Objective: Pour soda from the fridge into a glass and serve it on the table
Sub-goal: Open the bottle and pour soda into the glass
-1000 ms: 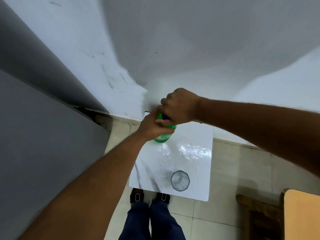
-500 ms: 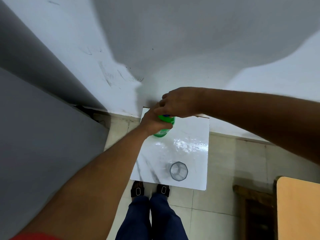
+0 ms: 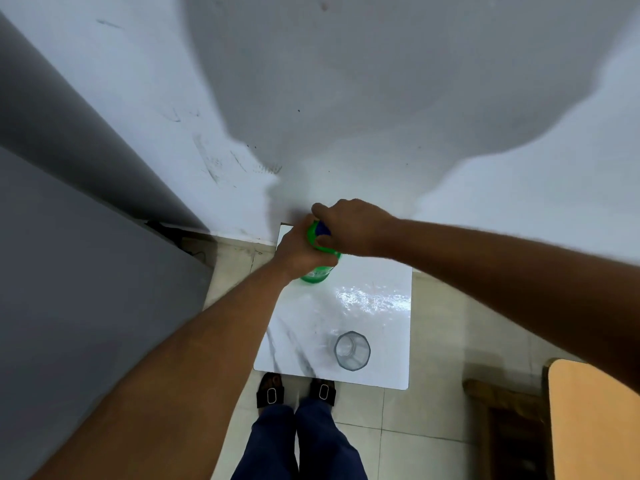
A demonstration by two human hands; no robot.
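A person stands at a small marble-topped table (image 3: 367, 306). The left hand (image 3: 298, 251) is wrapped around a green soda bottle (image 3: 317, 271) standing near the far left corner; the right hand (image 3: 349, 226) is closed over its blue cap (image 3: 323, 229). Fizzy soda could foam over if the cap comes off fast. An empty glass (image 3: 352, 350) sits near the front edge, well apart from both hands.

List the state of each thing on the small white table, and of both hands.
green soda bottle: upright on table, gripped
blue cap: on the bottle, fingers around it
glass: upright, empty, untouched
left hand: closed around bottle
right hand: closed on cap
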